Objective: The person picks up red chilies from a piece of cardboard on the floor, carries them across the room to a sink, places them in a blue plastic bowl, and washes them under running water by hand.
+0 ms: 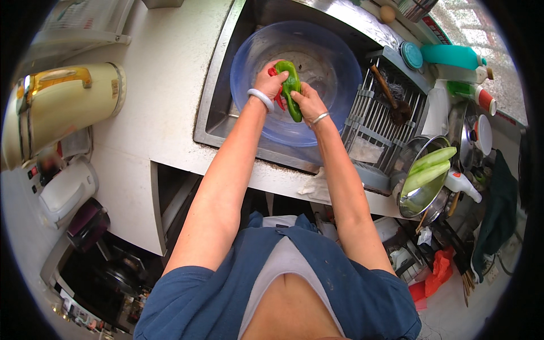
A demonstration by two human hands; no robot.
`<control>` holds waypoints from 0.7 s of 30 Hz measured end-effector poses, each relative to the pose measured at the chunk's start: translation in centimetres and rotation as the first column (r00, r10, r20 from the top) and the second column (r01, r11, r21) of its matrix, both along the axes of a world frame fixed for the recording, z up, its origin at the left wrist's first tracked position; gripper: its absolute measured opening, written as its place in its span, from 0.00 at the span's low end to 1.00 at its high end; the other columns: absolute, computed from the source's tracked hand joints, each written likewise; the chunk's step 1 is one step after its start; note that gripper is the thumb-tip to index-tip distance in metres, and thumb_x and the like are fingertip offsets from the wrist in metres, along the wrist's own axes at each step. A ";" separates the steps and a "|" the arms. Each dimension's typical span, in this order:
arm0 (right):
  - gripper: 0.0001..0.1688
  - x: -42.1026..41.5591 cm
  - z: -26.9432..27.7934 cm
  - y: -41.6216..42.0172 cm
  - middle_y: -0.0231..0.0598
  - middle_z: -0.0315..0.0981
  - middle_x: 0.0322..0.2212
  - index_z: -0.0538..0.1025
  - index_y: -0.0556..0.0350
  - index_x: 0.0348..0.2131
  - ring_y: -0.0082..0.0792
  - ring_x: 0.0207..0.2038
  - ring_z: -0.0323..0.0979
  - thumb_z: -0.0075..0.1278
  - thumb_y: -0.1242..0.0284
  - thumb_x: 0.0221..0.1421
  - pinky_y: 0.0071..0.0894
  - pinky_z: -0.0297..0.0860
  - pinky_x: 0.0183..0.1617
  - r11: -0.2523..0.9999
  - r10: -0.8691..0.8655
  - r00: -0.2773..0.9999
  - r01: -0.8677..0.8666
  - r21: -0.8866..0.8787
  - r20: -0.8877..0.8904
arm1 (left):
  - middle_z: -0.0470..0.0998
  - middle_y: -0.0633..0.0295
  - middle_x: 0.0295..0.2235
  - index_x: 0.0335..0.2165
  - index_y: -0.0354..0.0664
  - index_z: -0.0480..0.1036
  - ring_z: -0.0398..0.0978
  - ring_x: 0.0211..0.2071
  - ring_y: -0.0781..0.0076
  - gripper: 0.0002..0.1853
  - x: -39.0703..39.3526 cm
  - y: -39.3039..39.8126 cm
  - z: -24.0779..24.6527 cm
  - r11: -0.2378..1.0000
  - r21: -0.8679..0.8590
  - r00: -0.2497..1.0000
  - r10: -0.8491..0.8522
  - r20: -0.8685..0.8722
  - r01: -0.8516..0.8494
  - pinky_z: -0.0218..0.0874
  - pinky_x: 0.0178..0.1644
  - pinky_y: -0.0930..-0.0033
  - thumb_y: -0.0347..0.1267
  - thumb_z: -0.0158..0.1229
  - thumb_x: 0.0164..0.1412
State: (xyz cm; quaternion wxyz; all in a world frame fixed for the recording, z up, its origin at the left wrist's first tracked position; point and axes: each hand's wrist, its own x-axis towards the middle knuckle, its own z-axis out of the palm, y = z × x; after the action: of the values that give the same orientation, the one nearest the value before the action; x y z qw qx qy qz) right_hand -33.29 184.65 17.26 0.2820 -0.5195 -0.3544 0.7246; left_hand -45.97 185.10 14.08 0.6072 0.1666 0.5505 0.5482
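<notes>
Over a translucent blue plastic basin set in the steel sink, both hands hold peppers. My left hand grips the upper part of a long green pepper, with red chili peppers held against the palm. The fingers of my right hand close around the lower part of the same green pepper. A white bangle is on the left wrist and a silver-coloured one on the right. Some fingertips are hidden behind the peppers. Whether there is water in the basin, I cannot tell.
Right of the basin, a metal draining rack bears a wooden-handled brush. Farther right, a steel bowl holds peeled green vegetables. A crumpled cloth lies on the front edge. At far left lies a cream-coloured vacuum flask.
</notes>
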 end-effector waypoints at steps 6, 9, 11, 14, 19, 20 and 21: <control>0.21 0.0 1.0 1.0 0.35 0.66 0.15 0.69 0.59 0.30 0.22 0.13 0.64 0.38 0.58 0.58 0.21 0.61 0.15 0.996 0.093 0.985 -0.092 -0.010 0.145 | 0.75 0.59 0.32 0.38 0.37 0.71 0.71 0.31 0.73 0.17 -0.1 0.6 1.4 0.943 -0.320 0.888 -0.223 -0.403 0.091 0.63 0.35 0.73 0.37 0.56 0.53; 0.22 0.6 2.6 1.8 0.36 0.67 0.16 0.69 0.59 0.30 0.23 0.13 0.64 0.39 0.56 0.58 0.22 0.62 0.15 0.970 0.112 0.993 -0.119 -0.213 -0.046 | 0.75 0.61 0.29 0.36 0.37 0.73 0.71 0.29 0.76 0.15 -1.2 0.9 1.7 0.995 -0.017 0.994 -0.102 0.050 0.103 0.63 0.34 0.74 0.37 0.56 0.53; 0.23 1.0 2.0 1.7 0.39 0.69 0.18 0.69 0.59 0.31 0.26 0.14 0.66 0.38 0.56 0.58 0.23 0.64 0.15 0.966 0.091 0.995 -0.100 -0.238 -0.049 | 0.74 0.62 0.31 0.36 0.39 0.73 0.69 0.30 0.79 0.12 -1.4 1.1 2.5 0.984 0.049 0.982 -0.177 0.062 0.174 0.61 0.33 0.77 0.35 0.53 0.56; 0.22 1.0 0.2 1.1 0.42 0.71 0.23 0.68 0.61 0.36 0.29 0.19 0.71 0.39 0.58 0.58 0.24 0.69 0.20 0.980 0.155 0.988 -0.153 -0.124 0.012 | 0.75 0.59 0.28 0.33 0.37 0.73 0.72 0.30 0.75 0.14 -1.6 1.9 0.8 0.960 0.032 0.846 -0.230 -0.480 0.279 0.63 0.32 0.74 0.38 0.54 0.54; 0.22 -0.1 2.2 0.1 0.44 0.70 0.16 0.68 0.65 0.30 0.34 0.16 0.71 0.45 0.60 0.54 0.31 0.66 0.20 0.771 0.155 0.690 -0.532 0.350 0.707 | 0.73 0.54 0.21 0.28 0.36 0.72 0.73 0.26 0.67 0.24 -1.5 2.8 -0.1 0.955 -0.281 0.556 -0.282 -0.782 0.089 0.63 0.31 0.69 0.50 0.54 0.50; 0.23 0.1 2.0 0.2 0.47 0.70 0.15 0.69 0.65 0.26 0.38 0.17 0.71 0.45 0.59 0.53 0.34 0.66 0.22 0.792 0.156 0.686 -0.517 0.325 0.711 | 0.74 0.54 0.21 0.28 0.36 0.72 0.73 0.26 0.68 0.24 -1.6 2.7 -0.8 0.951 -0.298 0.594 -0.289 -0.751 0.086 0.63 0.30 0.69 0.50 0.54 0.51; 0.24 0.2 2.1 0.4 0.49 0.70 0.14 0.69 0.64 0.21 0.42 0.17 0.72 0.45 0.57 0.53 0.38 0.67 0.25 0.815 0.152 0.682 -0.496 0.299 0.715 | 0.74 0.55 0.22 0.28 0.36 0.73 0.73 0.26 0.69 0.25 -1.6 2.9 -0.4 0.945 -0.315 0.629 -0.300 -0.717 0.092 0.63 0.29 0.68 0.50 0.54 0.51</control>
State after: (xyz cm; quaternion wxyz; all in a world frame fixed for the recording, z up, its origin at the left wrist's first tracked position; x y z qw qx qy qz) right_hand -33.07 185.07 19.38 0.1173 -0.5828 -0.6842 0.4225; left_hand -47.59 187.98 13.70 0.3943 0.3616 0.7953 0.2852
